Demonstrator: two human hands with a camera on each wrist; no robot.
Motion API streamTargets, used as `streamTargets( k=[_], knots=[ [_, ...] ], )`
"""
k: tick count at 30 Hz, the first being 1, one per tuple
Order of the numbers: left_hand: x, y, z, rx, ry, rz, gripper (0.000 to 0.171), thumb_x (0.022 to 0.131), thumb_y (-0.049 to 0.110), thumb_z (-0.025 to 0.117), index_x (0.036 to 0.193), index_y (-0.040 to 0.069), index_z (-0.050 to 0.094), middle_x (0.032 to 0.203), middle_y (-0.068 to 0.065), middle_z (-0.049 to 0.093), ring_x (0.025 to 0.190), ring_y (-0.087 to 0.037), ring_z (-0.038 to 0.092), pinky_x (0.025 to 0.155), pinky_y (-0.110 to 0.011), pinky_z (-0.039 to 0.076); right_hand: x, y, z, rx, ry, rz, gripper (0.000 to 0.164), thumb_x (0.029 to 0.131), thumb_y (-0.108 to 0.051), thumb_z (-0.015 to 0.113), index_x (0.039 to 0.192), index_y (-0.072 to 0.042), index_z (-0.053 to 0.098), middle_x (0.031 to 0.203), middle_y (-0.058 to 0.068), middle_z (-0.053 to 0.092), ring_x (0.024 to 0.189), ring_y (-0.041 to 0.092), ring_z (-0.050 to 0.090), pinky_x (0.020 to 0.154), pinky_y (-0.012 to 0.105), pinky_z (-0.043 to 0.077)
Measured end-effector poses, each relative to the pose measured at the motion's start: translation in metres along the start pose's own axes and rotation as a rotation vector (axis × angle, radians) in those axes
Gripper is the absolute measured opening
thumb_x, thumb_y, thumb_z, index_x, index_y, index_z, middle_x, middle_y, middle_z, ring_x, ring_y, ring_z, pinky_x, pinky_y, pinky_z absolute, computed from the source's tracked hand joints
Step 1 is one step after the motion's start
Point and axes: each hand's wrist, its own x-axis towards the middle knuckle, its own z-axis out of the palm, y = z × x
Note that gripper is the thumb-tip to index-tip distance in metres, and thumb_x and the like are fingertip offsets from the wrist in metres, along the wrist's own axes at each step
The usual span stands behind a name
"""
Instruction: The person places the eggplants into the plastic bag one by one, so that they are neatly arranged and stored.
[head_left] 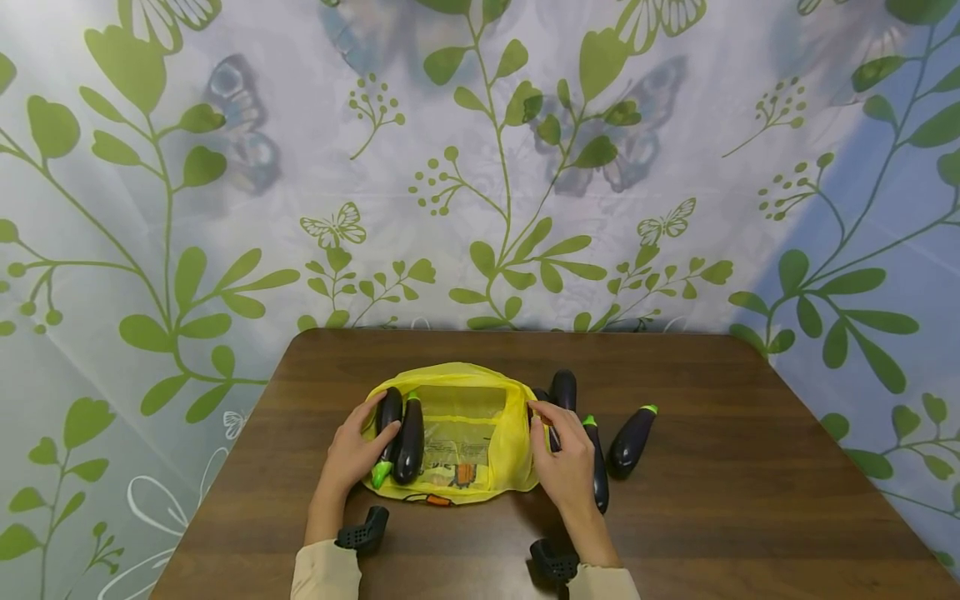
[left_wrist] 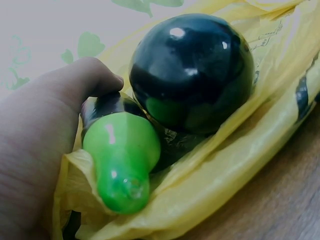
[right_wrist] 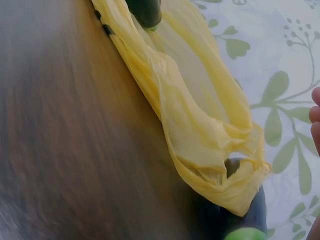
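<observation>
A yellow plastic bag (head_left: pixel 513 454) lies on the table with its mouth spread wide. My left hand (head_left: pixel 356 447) grips an eggplant (head_left: pixel 389 411) at the bag's left side, thumb across it; its green stem end (left_wrist: pixel 125 160) points toward me. Beside it in the bag lies a second eggplant (head_left: pixel 409 442), its rounded dark end (left_wrist: pixel 192 72) facing the left wrist camera. At the bag's right rim is my right hand (head_left: pixel 568 457), fingers extended and nothing gripped. In the right wrist view its fingertips (right_wrist: pixel 315 117) show at the edge, apart from the bag.
Several more eggplants lie right of the bag: one at the back (head_left: pixel 564 390), one partly behind the right hand (head_left: pixel 598 471), and one farthest right (head_left: pixel 633 442). The brown wooden table (head_left: pixel 720 500) meets a leaf-patterned curtain (head_left: pixel 480 208) behind.
</observation>
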Motion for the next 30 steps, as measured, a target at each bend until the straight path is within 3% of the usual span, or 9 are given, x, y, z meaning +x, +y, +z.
streamTargets(
  k=[5, 14, 18, 24, 30],
  knots=[
    [0.000, -0.001, 0.000, 0.003, 0.000, -0.001, 0.068, 0.098, 0.048, 0.068, 0.157, 0.026, 0.044, 0.162, -0.017, 0.041, 0.146, -0.046, 0.041, 0.111, -0.077, 0.030, 0.001, 0.003, -0.004, -0.043, 0.053, 0.048, 0.022, 0.090, 0.003, 0.070, 0.110, -0.005, 0.078, 0.098, 0.009, 0.076, 0.084, 0.019, 0.065, 0.079, 0.022, 0.052],
    [-0.001, 0.000, 0.001, 0.015, 0.012, 0.007, 0.069, 0.098, 0.050, 0.067, 0.158, 0.025, 0.044, 0.162, -0.019, 0.040, 0.145, -0.048, 0.040, 0.109, -0.078, 0.030, 0.002, 0.006, -0.012, -0.101, 0.064, 0.153, 0.019, 0.093, -0.002, 0.071, 0.110, -0.006, 0.078, 0.102, 0.008, 0.077, 0.090, 0.023, 0.067, 0.084, 0.014, 0.049],
    [-0.002, 0.000, 0.001, 0.012, 0.011, 0.005, 0.068, 0.098, 0.049, 0.067, 0.158, 0.026, 0.044, 0.162, -0.018, 0.040, 0.145, -0.048, 0.040, 0.109, -0.079, 0.030, 0.002, 0.008, -0.015, -0.123, 0.080, 0.162, 0.020, 0.092, -0.001, 0.071, 0.110, -0.006, 0.078, 0.100, 0.009, 0.077, 0.088, 0.025, 0.068, 0.080, 0.022, 0.053],
    [-0.001, 0.000, 0.001, 0.015, 0.015, 0.007, 0.068, 0.098, 0.049, 0.068, 0.157, 0.025, 0.044, 0.162, -0.019, 0.041, 0.144, -0.048, 0.041, 0.108, -0.079, 0.031, 0.001, 0.011, -0.020, -0.131, 0.083, 0.222, 0.019, 0.094, -0.002, 0.069, 0.109, -0.008, 0.079, 0.102, 0.008, 0.077, 0.085, 0.025, 0.069, 0.075, 0.026, 0.056],
    [-0.001, 0.000, -0.001, 0.007, 0.004, -0.005, 0.068, 0.098, 0.049, 0.068, 0.157, 0.027, 0.044, 0.162, -0.018, 0.040, 0.146, -0.047, 0.040, 0.110, -0.077, 0.030, 0.001, 0.014, -0.024, -0.134, 0.054, 0.346, 0.015, 0.096, -0.007, 0.070, 0.108, -0.011, 0.078, 0.103, 0.004, 0.077, 0.086, 0.023, 0.071, 0.073, 0.050, 0.059]
  ],
)
